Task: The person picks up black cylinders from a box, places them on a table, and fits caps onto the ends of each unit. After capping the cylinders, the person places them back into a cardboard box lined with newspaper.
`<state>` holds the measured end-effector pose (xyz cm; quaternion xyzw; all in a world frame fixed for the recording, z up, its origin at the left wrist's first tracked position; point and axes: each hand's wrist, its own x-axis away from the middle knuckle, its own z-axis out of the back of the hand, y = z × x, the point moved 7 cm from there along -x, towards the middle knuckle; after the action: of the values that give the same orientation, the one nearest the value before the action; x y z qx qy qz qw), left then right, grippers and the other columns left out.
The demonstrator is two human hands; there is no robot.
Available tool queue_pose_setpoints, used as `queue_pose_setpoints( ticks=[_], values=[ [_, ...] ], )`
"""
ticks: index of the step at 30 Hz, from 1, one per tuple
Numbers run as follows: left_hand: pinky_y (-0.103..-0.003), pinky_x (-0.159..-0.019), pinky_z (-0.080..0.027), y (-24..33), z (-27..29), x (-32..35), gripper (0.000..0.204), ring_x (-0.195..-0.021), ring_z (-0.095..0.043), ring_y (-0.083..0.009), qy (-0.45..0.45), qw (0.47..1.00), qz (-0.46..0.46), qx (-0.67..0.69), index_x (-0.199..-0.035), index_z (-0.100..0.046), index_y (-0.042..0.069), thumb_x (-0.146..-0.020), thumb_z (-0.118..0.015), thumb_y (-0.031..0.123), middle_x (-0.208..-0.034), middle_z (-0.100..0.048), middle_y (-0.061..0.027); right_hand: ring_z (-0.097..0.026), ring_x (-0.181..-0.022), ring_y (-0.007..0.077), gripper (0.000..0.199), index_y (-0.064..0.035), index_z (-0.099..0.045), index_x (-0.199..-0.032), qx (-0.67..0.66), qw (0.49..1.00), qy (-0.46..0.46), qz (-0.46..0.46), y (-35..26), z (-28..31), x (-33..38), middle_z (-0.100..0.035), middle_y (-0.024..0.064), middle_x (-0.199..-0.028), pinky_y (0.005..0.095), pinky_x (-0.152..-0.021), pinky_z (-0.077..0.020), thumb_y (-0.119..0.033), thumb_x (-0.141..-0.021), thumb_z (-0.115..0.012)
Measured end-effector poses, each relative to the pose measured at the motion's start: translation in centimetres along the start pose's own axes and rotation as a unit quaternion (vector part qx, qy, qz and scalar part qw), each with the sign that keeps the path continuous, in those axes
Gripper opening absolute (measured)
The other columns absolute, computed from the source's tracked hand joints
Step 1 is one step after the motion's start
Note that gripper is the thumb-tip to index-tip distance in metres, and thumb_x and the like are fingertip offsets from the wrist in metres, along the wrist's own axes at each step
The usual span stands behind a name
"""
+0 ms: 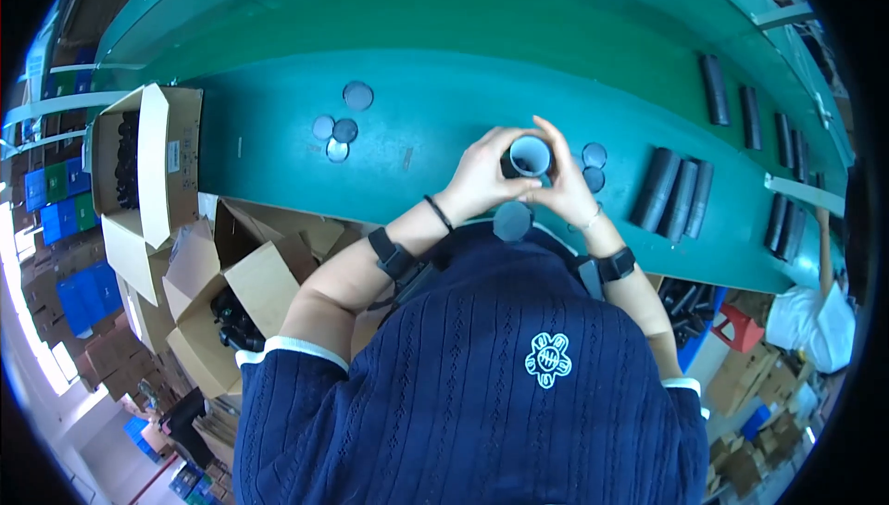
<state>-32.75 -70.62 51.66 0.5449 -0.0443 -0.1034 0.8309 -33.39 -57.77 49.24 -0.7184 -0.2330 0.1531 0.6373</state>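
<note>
A black tube (530,156), seen end-on with a pale inside, is between my two hands over the near edge of the green table. My left hand (482,170) wraps its fingers and thumb round the tube's left side. On the other side, my right hand (569,192) grips it, with the index finger reaching up past the rim. Both thumbs meet at the near side of the tube. Just below them, a round dark disc (512,222) is at the table's front edge. Two more grey discs (594,155) lie beside my right hand.
Several round discs (345,130) lie on the table (278,70) at left. Black tubes (681,195) lie in a group at right, with others farther along. Open cardboard boxes (157,167) of black parts stand at left. A blue bin (690,349) of black parts is below right.
</note>
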Motion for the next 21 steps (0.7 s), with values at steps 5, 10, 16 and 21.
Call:
queue_pose_setpoints(
  ticks=[5, 10, 16, 21],
  values=[
    [-0.035, -0.089, -0.053, -1.0, 0.4, -0.5, 0.062, -0.110, -0.058, -0.0214, 0.007, 0.998, 0.044, 0.046, -0.123, -0.054, 0.007, -0.068, -0.083, 0.010, -0.117, -0.056, -0.0075, -0.040, -0.133, 0.0223, 0.089, -0.0114, -0.032, -0.146, -0.025, 0.990, 0.000, -0.140, 2.3, 4.8, 2.3, -0.043, 0.0086, -0.141, 0.0397, -0.108, -0.0359, 0.005, -0.070, -0.074],
    [-0.035, -0.092, -0.049, -4.9, 2.0, -0.7, 0.068, -0.110, -0.057, -0.0198, 0.081, 0.956, 0.127, 0.251, -0.129, -0.045, 0.003, -0.071, -0.080, 0.008, -0.116, -0.059, -0.0080, -0.063, -0.085, 0.0097, 0.014, -0.0017, -0.069, -0.097, 0.217, 0.947, 0.203, -0.120, 7.6, 15.2, 5.3, -0.069, 0.0039, -0.090, 0.0253, -0.076, -0.0509, 0.000, -0.083, -0.067],
    [-0.038, -0.098, -0.043, -8.2, 4.0, -1.0, 0.060, -0.116, -0.052, -0.0217, 0.093, 0.822, 0.169, 0.537, -0.134, -0.042, 0.007, -0.080, -0.065, -0.006, -0.121, -0.056, -0.0105, -0.059, -0.081, 0.0304, 0.016, -0.0071, -0.068, -0.086, 0.505, 0.854, 0.127, -0.022, 4.9, 12.0, 2.7, -0.063, 0.0097, -0.082, 0.0393, -0.081, -0.0478, -0.010, -0.072, -0.074],
    [-0.040, -0.098, -0.042, -9.7, 3.8, -0.8, 0.057, -0.115, -0.052, -0.0218, 0.158, 0.857, 0.163, 0.462, -0.129, -0.040, 0.009, -0.081, -0.068, -0.002, -0.121, -0.054, -0.0093, -0.054, -0.102, 0.0298, 0.043, -0.0087, -0.063, -0.098, 0.629, 0.773, 0.051, -0.062, 3.9, 8.8, 1.1, -0.060, 0.0093, -0.099, 0.0403, -0.085, -0.0455, -0.019, -0.062, -0.083]
  ],
)
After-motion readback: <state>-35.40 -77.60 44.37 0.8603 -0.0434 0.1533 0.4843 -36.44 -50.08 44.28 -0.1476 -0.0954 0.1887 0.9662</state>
